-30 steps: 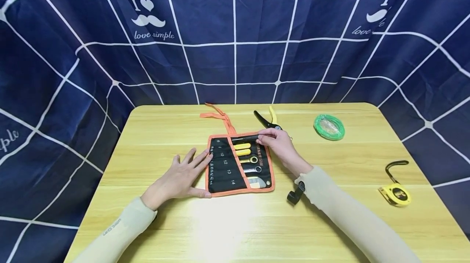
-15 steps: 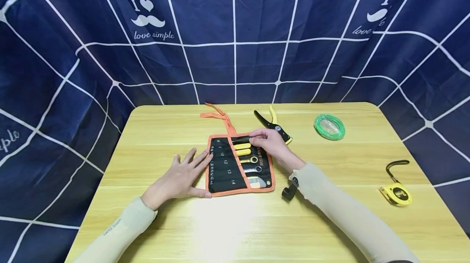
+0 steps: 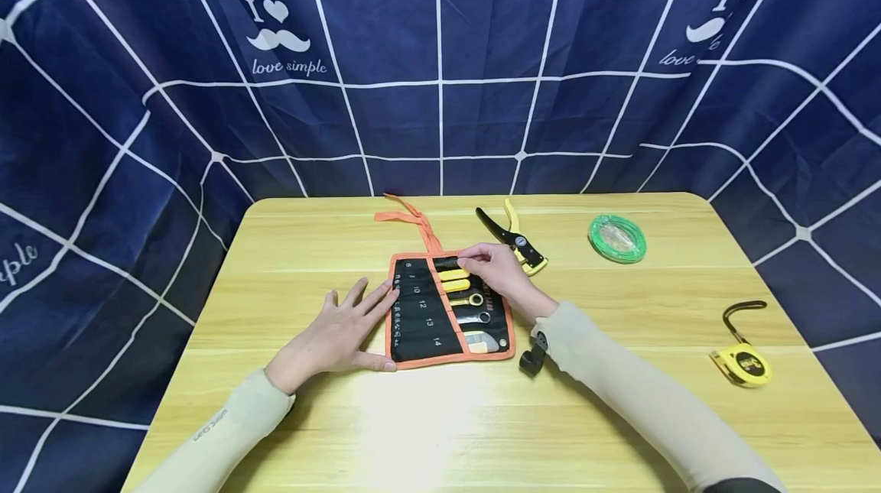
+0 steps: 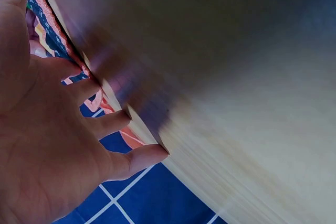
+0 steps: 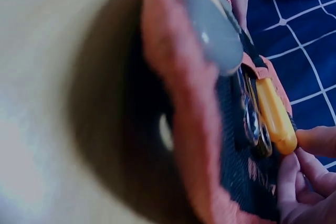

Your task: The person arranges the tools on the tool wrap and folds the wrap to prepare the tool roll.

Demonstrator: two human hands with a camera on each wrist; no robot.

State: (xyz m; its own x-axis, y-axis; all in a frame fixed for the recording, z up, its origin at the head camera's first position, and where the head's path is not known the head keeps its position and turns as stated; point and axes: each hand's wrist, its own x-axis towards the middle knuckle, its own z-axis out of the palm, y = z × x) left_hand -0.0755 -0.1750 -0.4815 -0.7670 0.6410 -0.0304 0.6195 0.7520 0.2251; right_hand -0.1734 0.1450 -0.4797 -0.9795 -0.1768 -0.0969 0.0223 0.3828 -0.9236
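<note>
A black tool pouch (image 3: 423,317) with orange edging lies unfolded on the table, its pocket half printed with numbers. My left hand (image 3: 344,329) lies with fingers spread on the pouch's left edge; the left wrist view shows the fingers straight. At the top pocket my right hand (image 3: 502,271) pinches the end of a slim black-handled tool (image 3: 447,264), its front part hidden in the pocket. Below it, two yellow handles (image 3: 455,286), a gold ring wrench (image 3: 475,300), a silver ring wrench (image 3: 484,317) and a grey-and-cream knife-like handle (image 3: 482,342) stick out of their pockets.
Behind the right hand lie black-and-yellow hand pliers (image 3: 526,252). A coil of green wire (image 3: 617,239) is at the back right, and a yellow tape measure (image 3: 741,365) with a black strap lies further right. Orange ties (image 3: 420,222) trail behind the pouch.
My right hand has moved left and slid the black-handled tool deeper into the top pocket, uncovering more of the pliers. The left hand has stayed put.
</note>
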